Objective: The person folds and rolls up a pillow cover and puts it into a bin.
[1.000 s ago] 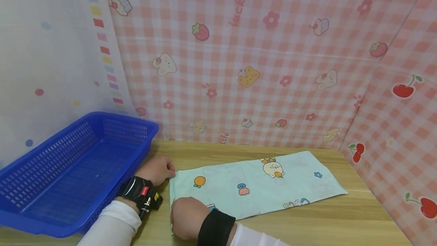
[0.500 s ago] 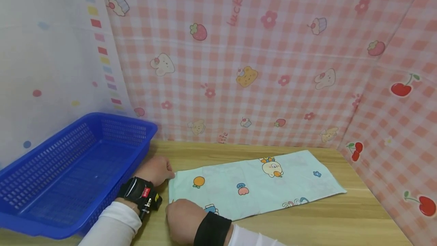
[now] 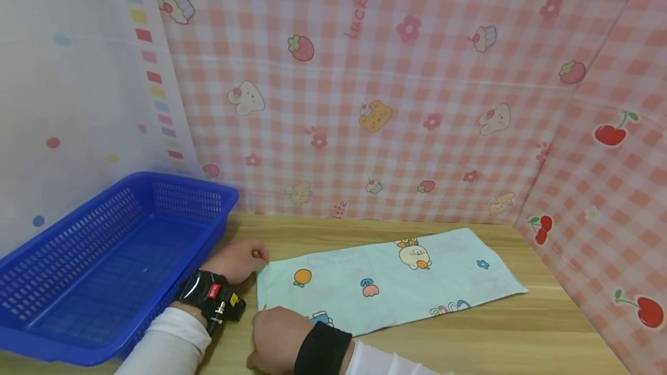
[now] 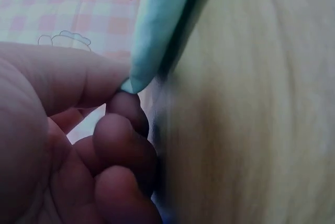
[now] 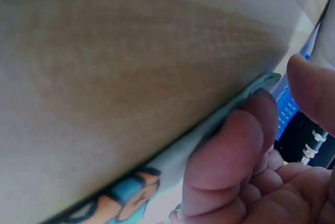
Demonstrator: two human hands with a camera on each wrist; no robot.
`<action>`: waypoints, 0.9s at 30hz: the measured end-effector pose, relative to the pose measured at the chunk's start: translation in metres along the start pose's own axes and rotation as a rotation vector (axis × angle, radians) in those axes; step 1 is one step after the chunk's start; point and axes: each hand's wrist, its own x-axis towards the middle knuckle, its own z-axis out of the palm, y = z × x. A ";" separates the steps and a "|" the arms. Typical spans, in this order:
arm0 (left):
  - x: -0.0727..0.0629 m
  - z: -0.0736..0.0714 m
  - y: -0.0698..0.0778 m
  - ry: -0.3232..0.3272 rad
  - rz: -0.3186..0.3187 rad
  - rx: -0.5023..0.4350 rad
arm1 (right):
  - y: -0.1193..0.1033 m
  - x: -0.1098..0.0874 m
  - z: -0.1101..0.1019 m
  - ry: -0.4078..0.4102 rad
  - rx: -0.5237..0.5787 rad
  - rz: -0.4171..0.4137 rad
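Grip: cloth [image 3: 396, 285] corner pinched by left hand [image 3: 237, 260], right hand [image 3: 281, 337] thumb spread, fingers against edge | table [image 3: 443, 346] beneath | basket [image 3: 135, 271] left of grip | cloth laid rightward from grip; judged light, limp, unbreakable, best held by both grip-end corners

Left hand [image 3: 237, 260] and right hand [image 3: 280, 337] at one end of mint cloth [image 3: 398, 282]
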 end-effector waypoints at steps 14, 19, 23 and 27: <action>0.002 -0.002 -0.008 -0.019 -0.091 -0.108 | 0.000 0.004 -0.001 -0.074 0.034 0.127; 0.002 -0.004 -0.009 -0.066 -0.093 -0.159 | -0.014 -0.024 -0.027 -0.064 0.070 0.123; 0.000 -0.005 -0.010 -0.087 -0.062 -0.171 | -0.014 -0.032 -0.033 -0.056 0.075 0.096; -0.001 -0.005 -0.009 -0.076 -0.016 -0.122 | 0.005 -0.017 -0.015 -0.059 0.086 0.078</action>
